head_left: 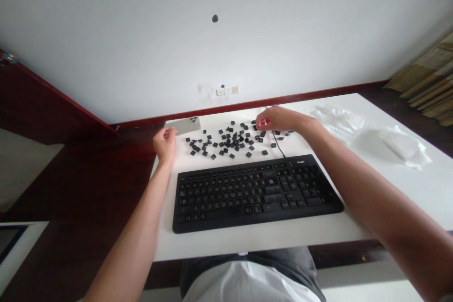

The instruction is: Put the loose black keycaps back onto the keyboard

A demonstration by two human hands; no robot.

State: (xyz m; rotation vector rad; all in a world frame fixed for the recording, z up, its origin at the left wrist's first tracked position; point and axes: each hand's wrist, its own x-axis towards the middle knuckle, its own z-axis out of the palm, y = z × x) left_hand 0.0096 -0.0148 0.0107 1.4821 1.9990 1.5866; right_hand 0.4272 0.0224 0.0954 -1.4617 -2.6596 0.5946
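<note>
Across the white table, many loose black keycaps (235, 141) lie scattered behind a black keyboard (226, 219). The keyboard has most of its caps on, with some bare places in its lower rows. My right hand (271, 118) reaches to the far right of the pile, its fingers pinched down at a keycap (255, 127). At the table's left edge, my left hand (165, 144) is closed with its fingers curled together, beside the near end of a phone (186, 126) lying camera side up. Whatever the left fingers hold, if anything, is hidden.
The keyboard's cable (278, 144) runs back past my right hand. Crumpled clear plastic bags (403, 146) lie on the table's right part. Behind the table stands a wall with sockets (228, 90); a dark red door (46, 99) is at left and a curtain (428, 80) at right.
</note>
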